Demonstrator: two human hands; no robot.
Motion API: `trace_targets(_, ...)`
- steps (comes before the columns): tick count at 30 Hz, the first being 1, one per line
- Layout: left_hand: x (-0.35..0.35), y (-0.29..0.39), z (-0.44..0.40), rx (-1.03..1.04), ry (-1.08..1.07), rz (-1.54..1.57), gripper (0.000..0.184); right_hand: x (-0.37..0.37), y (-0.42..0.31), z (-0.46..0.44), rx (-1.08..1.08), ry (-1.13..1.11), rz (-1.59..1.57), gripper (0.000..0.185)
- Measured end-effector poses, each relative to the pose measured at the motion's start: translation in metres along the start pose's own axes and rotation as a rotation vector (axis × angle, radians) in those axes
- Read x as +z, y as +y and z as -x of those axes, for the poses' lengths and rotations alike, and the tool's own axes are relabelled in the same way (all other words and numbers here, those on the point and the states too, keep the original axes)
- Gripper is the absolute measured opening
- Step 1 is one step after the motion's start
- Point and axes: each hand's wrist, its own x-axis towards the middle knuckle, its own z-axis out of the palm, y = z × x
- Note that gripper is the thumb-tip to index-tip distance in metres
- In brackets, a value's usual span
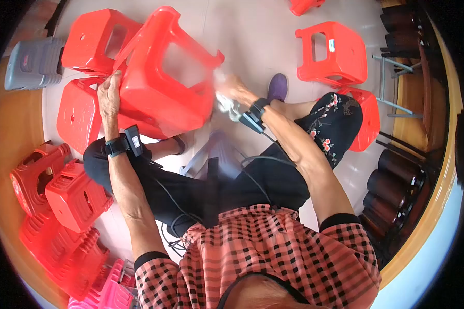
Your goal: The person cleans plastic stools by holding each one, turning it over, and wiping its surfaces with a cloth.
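Closest thing to a label was the pale sticker (pixel 332 45) on the upright-looking stool (pixel 353 51) over on the right, but whatever was printed there was way too small to read. Same deal with the little reddish mark (pixel 26 61) on the grey stools (pixel 40 67) at far left, and the light patch on the left wrist unit (pixel 133 141).

As for the hands: the left arm ran nearly straight forward, and the left hand (pixel 109 95) had its fingers up along the near left edge of the big red stool (pixel 139 90), gripping it. That stool was tipped over in front of the person, legs pointing away toward the upper right. The right arm angled inward, and the right hand (pixel 233 88) was bunched around a white cloth (pixel 227 106), right by the stool's right side. It was pretty blurry, so I couldn't tell if the cloth was touching the plastic.
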Motion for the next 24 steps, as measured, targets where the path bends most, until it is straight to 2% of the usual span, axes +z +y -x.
trace_targets(2,0.002,0.013,0.004,-0.056,-0.017,0.025,0.046,-0.006,-0.010,0.023,-0.084,-0.062,-0.024,0.040)
trace_targets(3,0.008,0.015,0.007,-0.013,0.038,0.042,0.046,-0.008,-0.013,0.031,-0.122,-0.094,-0.037,0.040)
trace_targets(5,0.011,0.017,0.005,0.030,-0.027,-0.001,0.045,-0.010,-0.025,0.035,-0.387,-0.205,-0.177,0.043)
trace_targets(8,0.015,0.023,0.006,0.046,-0.124,-0.066,0.042,-0.046,-0.114,0.061,-0.610,-0.154,-0.234,0.034)
trace_targets(9,0.018,0.028,0.009,0.081,-0.093,-0.049,0.041,-0.063,-0.147,0.070,-0.704,-0.193,-0.413,0.031)
trace_targets(10,0.022,0.032,0.012,0.117,-0.062,-0.032,0.041,-0.079,-0.176,0.080,-0.705,-0.063,-0.388,0.028)
trace_targets(11,0.024,0.034,0.015,0.152,-0.030,-0.014,0.041,-0.081,-0.185,0.046,-0.782,0.134,-0.110,0.028)
trace_targets(12,0.025,0.014,0.007,0.192,-0.070,-0.016,0.039,-0.085,-0.198,0.043,-0.803,0.077,-0.207,0.029)
trace_targets(14,0.024,0.036,0.013,0.111,-0.065,-0.040,0.038,-0.041,-0.187,-0.032,-1.077,0.255,0.055,0.031)
trace_targets(16,0.024,0.028,0.010,0.089,-0.105,-0.042,0.035,-0.035,-0.197,0.018,-1.098,0.194,0.040,0.031)
trace_targets(17,0.026,0.009,0.008,0.349,-0.033,-0.108,0.033,-0.032,-0.203,0.044,-1.107,0.164,0.033,0.032)
trace_targets(18,0.028,-0.012,0.004,0.610,0.036,-0.179,0.031,-0.036,-0.204,0.072,-0.992,0.077,0.309,0.039)
trace_targets(19,0.025,-0.008,0.006,0.488,-0.093,-0.011,0.032,-0.029,-0.199,0.093,-1.039,0.090,0.325,0.043)
trace_targets(20,0.022,-0.004,0.008,0.344,-0.198,0.165,0.032,-0.014,-0.184,0.103,-1.099,0.118,0.124,0.044)
trace_targets(21,0.020,0.000,0.010,0.192,-0.272,0.323,0.033,-0.002,-0.167,0.103,-1.183,0.102,0.098,0.045)
trace_targets(23,0.026,0.021,0.013,0.117,-0.129,0.129,0.040,-0.006,-0.144,0.121,-1.207,0.162,-0.067,0.038)
trace_targets(24,0.025,0.022,0.008,0.113,-0.068,-0.097,0.044,-0.007,-0.126,0.118,-1.146,0.129,-0.103,0.039)
